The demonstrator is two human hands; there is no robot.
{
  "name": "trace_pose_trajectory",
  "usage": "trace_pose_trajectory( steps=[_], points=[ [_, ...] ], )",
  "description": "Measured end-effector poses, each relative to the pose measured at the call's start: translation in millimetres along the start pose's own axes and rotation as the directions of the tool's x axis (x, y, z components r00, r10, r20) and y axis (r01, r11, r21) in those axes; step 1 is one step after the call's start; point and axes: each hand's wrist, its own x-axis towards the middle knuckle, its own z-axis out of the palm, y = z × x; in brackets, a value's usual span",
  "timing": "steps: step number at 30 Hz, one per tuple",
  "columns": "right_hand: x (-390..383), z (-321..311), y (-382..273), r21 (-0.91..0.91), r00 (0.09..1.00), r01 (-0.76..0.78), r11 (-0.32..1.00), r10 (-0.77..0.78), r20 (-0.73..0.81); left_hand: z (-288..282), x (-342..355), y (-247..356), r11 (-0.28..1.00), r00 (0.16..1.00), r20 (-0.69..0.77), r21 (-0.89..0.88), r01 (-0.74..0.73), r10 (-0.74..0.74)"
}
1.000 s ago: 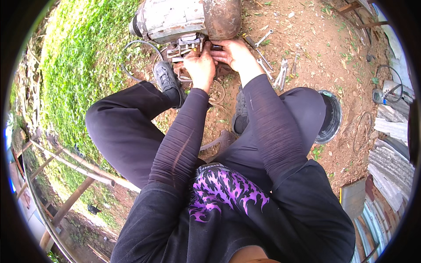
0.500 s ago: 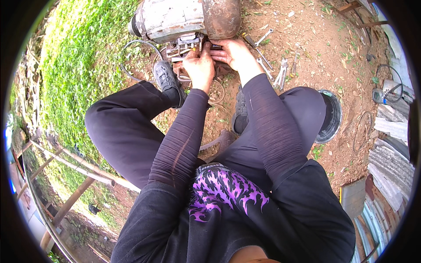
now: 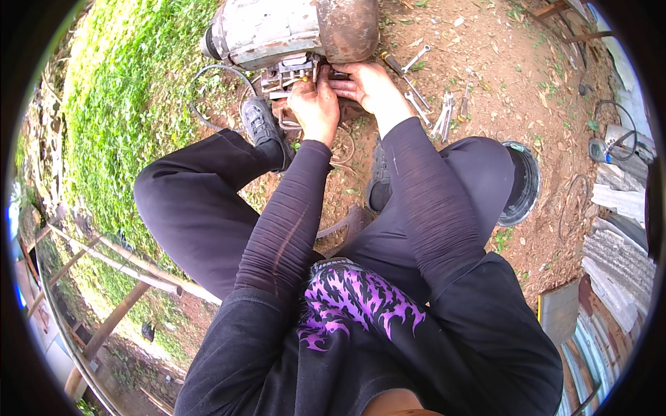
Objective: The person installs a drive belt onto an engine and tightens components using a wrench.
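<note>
A rusty grey metal machine [image 3: 263, 31] with a cylindrical body lies on the dirt at the top, a bracket assembly [image 3: 295, 68] below it. My left hand [image 3: 316, 104] is at this assembly, fingers curled into it beside a small yellow piece, thumb pointing up. My right hand [image 3: 368, 87] reaches in from the right under the cylinder, fingers close together and partly hidden; what both hands grip is unclear. A looped cable [image 3: 198, 105] runs to the left. Several wrenches [image 3: 440, 118] and screwdrivers [image 3: 393, 62] lie on the dirt to the right.
My bent legs and shoes [image 3: 263, 132] surround the work. A black bucket [image 3: 524, 204] stands by my right knee. Corrugated sheets [image 3: 617, 256] and a coiled hose [image 3: 621, 142] lie at the right. Grass [image 3: 111, 104] covers the left; bamboo poles [image 3: 118, 319] run across the lower left.
Both hands stay at the assembly with almost the same grip; the machine and hands appear very slightly shifted leftward in view.
</note>
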Motion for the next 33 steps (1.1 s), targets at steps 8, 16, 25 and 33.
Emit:
trace_pose_trajectory(
  steps=[8,16,25,33],
  points=[
    [3,-5,5,-0.073,0.998,0.058,0.996,-0.059,-0.013,1,-1,11,0.998,0.998,-0.027,-0.030,-0.051,0.050],
    [-1,1,0,-0.086,0.999,0.028,0.996,-0.031,-0.031,1,-3,10,0.985,0.995,-0.047,-0.152,0.084,-0.092],
    [9,-6,6,-0.050,0.999,0.023,0.999,-0.024,-0.025,-4,-2,-1,0.997,1.000,0.016,-0.077,0.009,-0.008],
    [3,-5,4,-0.025,1.000,-0.004,1.000,0.004,0.009,0,-2,15,0.954,0.989,0.021,-0.261,0.150,-0.149]
  ],
)
